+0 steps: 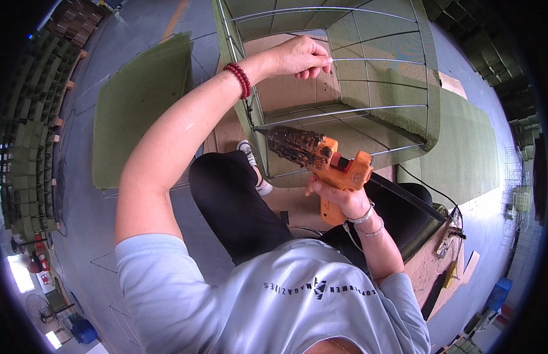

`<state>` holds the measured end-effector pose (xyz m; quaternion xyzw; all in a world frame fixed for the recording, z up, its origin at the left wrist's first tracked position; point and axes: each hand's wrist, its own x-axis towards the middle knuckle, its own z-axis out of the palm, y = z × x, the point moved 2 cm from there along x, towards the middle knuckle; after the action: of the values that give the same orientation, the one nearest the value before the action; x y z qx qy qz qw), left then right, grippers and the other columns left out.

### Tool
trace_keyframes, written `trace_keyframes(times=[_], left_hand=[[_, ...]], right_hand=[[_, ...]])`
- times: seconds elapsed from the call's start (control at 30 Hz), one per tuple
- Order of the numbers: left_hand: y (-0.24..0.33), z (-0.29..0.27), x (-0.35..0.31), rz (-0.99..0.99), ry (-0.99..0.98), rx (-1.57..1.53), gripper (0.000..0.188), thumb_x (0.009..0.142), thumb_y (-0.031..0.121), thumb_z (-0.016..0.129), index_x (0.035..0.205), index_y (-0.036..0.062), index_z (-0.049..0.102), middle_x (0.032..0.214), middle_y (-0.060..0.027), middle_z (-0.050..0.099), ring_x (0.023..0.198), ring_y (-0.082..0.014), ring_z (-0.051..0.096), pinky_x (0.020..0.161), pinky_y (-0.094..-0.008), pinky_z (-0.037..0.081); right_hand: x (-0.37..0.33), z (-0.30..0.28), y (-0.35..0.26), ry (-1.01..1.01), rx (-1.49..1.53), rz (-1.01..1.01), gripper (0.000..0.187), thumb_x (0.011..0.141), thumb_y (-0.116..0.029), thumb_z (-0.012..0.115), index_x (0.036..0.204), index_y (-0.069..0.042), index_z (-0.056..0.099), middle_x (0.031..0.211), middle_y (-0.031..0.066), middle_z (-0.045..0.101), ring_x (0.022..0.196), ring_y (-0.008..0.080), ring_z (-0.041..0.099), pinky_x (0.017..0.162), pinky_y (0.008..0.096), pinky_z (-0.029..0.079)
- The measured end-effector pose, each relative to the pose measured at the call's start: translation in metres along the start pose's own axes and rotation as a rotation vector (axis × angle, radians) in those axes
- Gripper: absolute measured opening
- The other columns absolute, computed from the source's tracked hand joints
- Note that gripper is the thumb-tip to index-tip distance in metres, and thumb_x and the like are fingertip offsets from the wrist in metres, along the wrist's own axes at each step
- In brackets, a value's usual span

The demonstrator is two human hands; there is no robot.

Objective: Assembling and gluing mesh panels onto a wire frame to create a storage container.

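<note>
My right hand point(344, 197) is wrapped round the grip of an orange glue gun point(336, 171), whose barrel is coated in dark, crusted residue. Its nozzle points left and meets or nearly meets the left edge of a large green box-shaped piece point(397, 127) with a metal wire grid across its open face. With fingers closed, my left hand point(306, 58) pinches one of the grid's wires point(374, 60) near the middle of that face. The exact fingertip contact is partly hidden. A dark, glue-like streak runs along the box's left edge above the nozzle.
Flat green panels point(141, 115) lie at the left and a further green panel point(468, 141) at the right. Stacked green pieces point(26, 141) line the far left. A black cable point(424, 182) runs near a cluttered board point(430, 265). A blue crate point(499, 293) stands far right.
</note>
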<state>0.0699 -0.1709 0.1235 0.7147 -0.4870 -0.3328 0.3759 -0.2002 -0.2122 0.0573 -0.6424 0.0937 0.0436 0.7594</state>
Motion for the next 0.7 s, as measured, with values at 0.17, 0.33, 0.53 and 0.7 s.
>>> trace_keyframes(times=[0.17,0.33,0.53,0.7], left_hand=[[0.001,0.001,-0.002,-0.004,0.001,-0.004,0.029,0.098,0.028,0.050,0.088,0.0054,0.066,0.062,0.0057,0.054,0.054,-0.0016,0.049,0.050,-0.0183,0.040],[0.002,0.002,-0.002,0.005,0.009,0.003,0.030,0.098,0.029,0.050,0.088,0.0053,0.065,0.061,0.0059,0.054,0.053,-0.0013,0.048,0.049,-0.0177,0.040],[-0.001,0.003,-0.001,0.027,0.010,-0.020,0.030,0.097,0.029,0.051,0.086,0.0044,0.065,0.060,0.0055,0.054,0.052,-0.0013,0.048,0.049,-0.0176,0.040],[0.002,0.004,-0.003,0.014,0.024,-0.006,0.030,0.097,0.028,0.051,0.085,0.0043,0.065,0.060,0.0054,0.054,0.052,-0.0012,0.048,0.049,-0.0177,0.041]], right_hand=[[-0.007,-0.001,0.009,-0.007,0.009,0.026,0.021,0.080,-0.015,0.072,0.096,-0.004,0.064,0.088,0.0017,0.065,0.082,0.0100,0.062,0.076,0.0264,0.051],[-0.007,0.001,0.004,-0.002,0.019,0.009,0.021,0.080,-0.016,0.073,0.095,-0.005,0.064,0.086,0.0010,0.065,0.080,0.0097,0.061,0.074,0.0260,0.050],[-0.008,0.002,0.001,-0.043,-0.046,0.024,0.021,0.079,-0.017,0.074,0.094,-0.006,0.064,0.086,0.0003,0.064,0.079,0.0092,0.060,0.072,0.0262,0.050],[-0.012,0.004,0.003,0.016,-0.022,0.021,0.021,0.079,-0.018,0.074,0.092,-0.006,0.064,0.084,0.0001,0.063,0.077,0.0095,0.060,0.070,0.0267,0.050]])
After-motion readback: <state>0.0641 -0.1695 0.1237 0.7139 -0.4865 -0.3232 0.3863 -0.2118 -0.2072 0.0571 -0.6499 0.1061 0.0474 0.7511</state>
